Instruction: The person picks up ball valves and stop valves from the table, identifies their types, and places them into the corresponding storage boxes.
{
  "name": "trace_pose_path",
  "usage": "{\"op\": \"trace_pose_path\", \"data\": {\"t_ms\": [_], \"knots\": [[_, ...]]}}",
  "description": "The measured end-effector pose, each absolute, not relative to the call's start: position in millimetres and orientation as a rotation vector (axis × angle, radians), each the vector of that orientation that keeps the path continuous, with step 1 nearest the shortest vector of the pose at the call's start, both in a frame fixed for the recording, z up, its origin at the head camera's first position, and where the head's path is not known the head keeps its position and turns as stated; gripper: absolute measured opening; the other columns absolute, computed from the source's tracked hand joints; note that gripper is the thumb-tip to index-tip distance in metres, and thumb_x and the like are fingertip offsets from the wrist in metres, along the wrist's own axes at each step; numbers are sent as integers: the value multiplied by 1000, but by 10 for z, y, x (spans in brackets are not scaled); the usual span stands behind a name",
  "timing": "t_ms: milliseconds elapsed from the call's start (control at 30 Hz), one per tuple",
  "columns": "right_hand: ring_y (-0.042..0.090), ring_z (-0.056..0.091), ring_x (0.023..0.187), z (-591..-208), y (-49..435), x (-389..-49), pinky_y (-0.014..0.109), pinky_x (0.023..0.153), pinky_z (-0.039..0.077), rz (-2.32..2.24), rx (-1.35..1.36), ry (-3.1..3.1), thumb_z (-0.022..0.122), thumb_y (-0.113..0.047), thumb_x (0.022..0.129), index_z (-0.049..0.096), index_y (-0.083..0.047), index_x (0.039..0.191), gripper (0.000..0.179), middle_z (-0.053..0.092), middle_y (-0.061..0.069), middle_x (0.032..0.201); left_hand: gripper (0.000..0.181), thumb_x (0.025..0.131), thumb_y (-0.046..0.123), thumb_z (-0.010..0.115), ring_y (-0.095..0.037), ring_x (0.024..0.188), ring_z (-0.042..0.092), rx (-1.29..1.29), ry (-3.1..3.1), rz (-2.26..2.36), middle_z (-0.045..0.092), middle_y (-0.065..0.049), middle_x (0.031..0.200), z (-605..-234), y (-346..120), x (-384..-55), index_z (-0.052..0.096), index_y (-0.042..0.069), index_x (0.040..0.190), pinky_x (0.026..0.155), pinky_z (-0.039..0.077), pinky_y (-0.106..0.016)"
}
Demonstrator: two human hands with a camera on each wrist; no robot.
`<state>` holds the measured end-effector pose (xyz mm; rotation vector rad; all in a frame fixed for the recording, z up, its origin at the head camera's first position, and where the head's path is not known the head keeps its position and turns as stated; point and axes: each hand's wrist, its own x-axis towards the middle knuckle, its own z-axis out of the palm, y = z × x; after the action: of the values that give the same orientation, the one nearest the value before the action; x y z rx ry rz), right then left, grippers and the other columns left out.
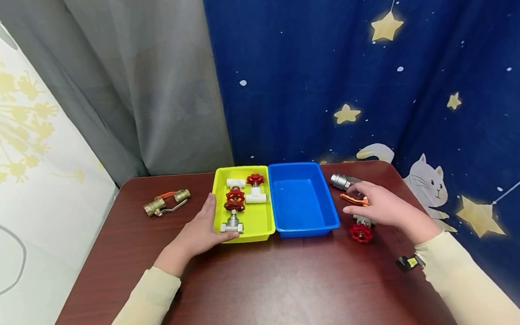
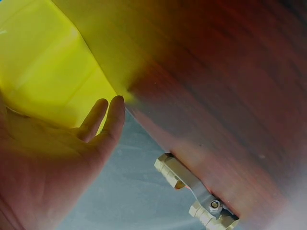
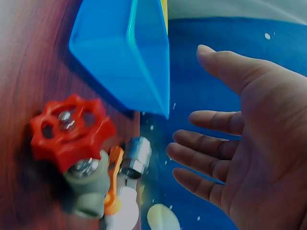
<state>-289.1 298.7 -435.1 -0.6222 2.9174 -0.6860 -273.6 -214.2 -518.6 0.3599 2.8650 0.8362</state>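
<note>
My left hand rests against the left side of the yellow tray, fingers extended along its wall and thumb over the front left corner. Beside that thumb, inside the tray, lies a silver T-shaped valve. Two white-bodied valves with red handwheels lie behind it. My right hand hovers over the valves at the right, holding nothing; its fingers are spread in the right wrist view. Below it are a grey valve with a red handwheel, an orange lever and a silver metal fitting.
A blue tray stands against the yellow tray's right side. Brass ball valves with orange and silver levers lie at the table's left. Curtains hang behind the table's far edge. A dark strap device is on the right wrist.
</note>
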Motion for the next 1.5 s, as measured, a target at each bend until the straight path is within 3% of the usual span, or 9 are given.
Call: {"op": "trace_pose_path", "data": {"t_ms": [167, 400, 633, 900, 1133, 1500], "knots": [[44, 64, 127, -4425, 3131, -2863, 66, 110, 51, -682, -564, 2902, 82, -53, 99, 64, 3, 142, 73, 66, 26, 142, 143, 86, 79, 79, -42, 165, 27, 353, 2862, 844, 1, -19, 185, -5194, -2150, -2738, -2, 3, 177, 126, 36, -61], [41, 65, 119, -4468, 3227, -2815, 62, 106, 54, -671, -558, 2883, 84, -51, 97, 63, 2, 142, 73, 67, 25, 135, 143, 86, 78, 80, -40, 166, 25, 351, 2867, 848, 1, -19, 185, -5200, -2152, -2744, -2, 3, 177, 128, 35, -60], [44, 64, 124, -4539, 3253, -2817, 66, 110, 51, -640, -529, 2868, 86, -54, 94, 59, 6, 148, 85, 64, 29, 141, 142, 87, 75, 81, -40, 166, 24, 355, 2866, 849, 0, -19, 185, -5204, -2157, -2743, -2, 2, 176, 128, 34, -60], [41, 65, 117, -4759, 3271, -2825, 65, 108, 52, -478, -524, 2873, 90, -57, 88, 60, 8, 144, 90, 68, 25, 131, 142, 87, 76, 80, -41, 166, 25, 358, 2862, 854, 1, -20, 185, -5198, -2153, -2741, -2, 2, 176, 128, 34, -61], [46, 62, 126, -4846, 3242, -2809, 68, 110, 50, -442, -491, 2834, 91, -59, 86, 57, 7, 151, 98, 61, 30, 143, 141, 88, 74, 81, -39, 167, 23, 360, 2863, 855, 0, -19, 185, -5218, -2163, -2749, -2, 3, 177, 129, 33, -59], [52, 56, 132, -4925, 3220, -2862, 71, 113, 47, -440, -453, 2795, 91, -60, 85, 53, 11, 153, 105, 56, 34, 146, 142, 87, 76, 80, -41, 166, 26, 354, 2860, 853, 1, -19, 185, -5199, -2153, -2743, -2, 3, 177, 128, 35, -60]]}}
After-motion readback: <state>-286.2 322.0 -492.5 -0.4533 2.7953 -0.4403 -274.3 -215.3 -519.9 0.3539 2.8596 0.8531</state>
